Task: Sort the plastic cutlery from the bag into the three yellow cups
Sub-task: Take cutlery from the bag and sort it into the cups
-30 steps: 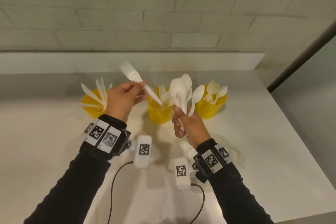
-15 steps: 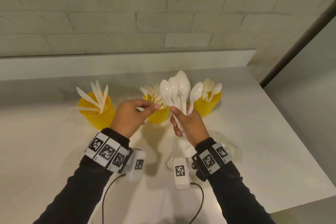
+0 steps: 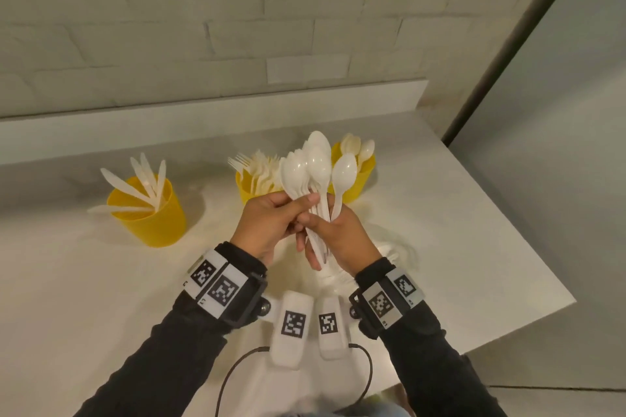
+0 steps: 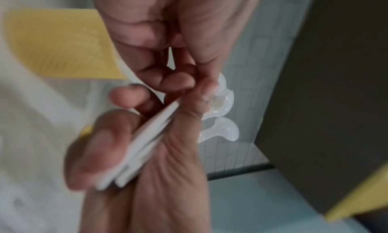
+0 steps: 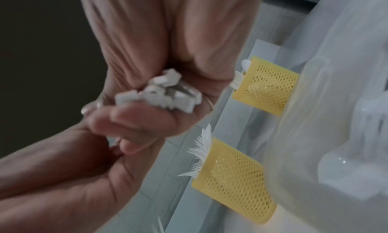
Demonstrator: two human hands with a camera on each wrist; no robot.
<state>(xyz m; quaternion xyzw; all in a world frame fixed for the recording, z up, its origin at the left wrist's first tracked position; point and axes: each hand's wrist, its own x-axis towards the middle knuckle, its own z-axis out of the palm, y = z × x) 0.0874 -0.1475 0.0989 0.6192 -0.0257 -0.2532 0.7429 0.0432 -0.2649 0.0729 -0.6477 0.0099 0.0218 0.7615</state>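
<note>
Since the earlier frame the left hand [image 3: 271, 223] has left the fork cup [image 3: 245, 188] empty and now pinches the spoon bundle [image 3: 313, 169] at centre frame. The right hand [image 3: 338, 240] is clenched round the handles, fanning the smooth white bowls upward, probably so one spoon can be drawn out. The spoon cup [image 3: 364, 176], ribbed yellow mesh, stands on the desk [image 3: 440, 230] just behind.
</note>
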